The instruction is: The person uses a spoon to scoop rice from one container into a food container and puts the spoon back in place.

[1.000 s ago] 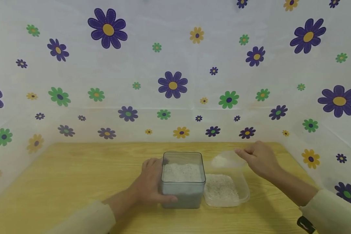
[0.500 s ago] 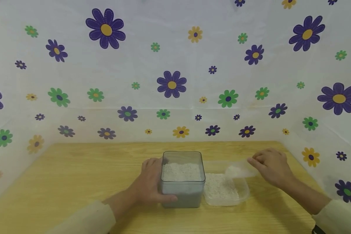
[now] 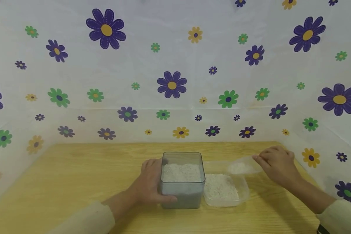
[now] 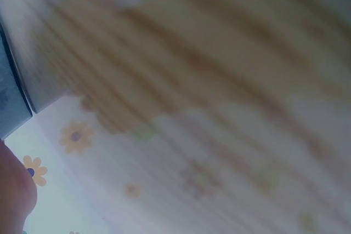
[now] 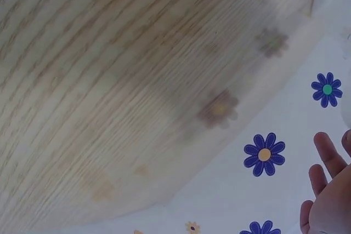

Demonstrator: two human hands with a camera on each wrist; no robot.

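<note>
My left hand [image 3: 149,182] holds the left side of a square grey see-through bin [image 3: 181,195], thumb along its near wall. White rice [image 3: 182,172] lies inside, well below the rim. To the bin's right stands a shallow clear plastic tub [image 3: 244,193], also with rice in it. Over the tub's back part, my right hand [image 3: 278,164] pinches a translucent scoop [image 3: 253,164] by its right end, and a small heap of rice sits in the scoop's left part. The left wrist view shows only a corner of the bin [image 4: 11,91] and part of the hand.
A pale wood-grain table [image 3: 84,175] carries both containers. Behind it and at both sides hangs a white sheet [image 3: 140,61] printed with purple, green and orange flowers.
My right hand has moved the scoop to the right and down, then slightly back up, over the tub. The left hand and the bin have stayed in place.
</note>
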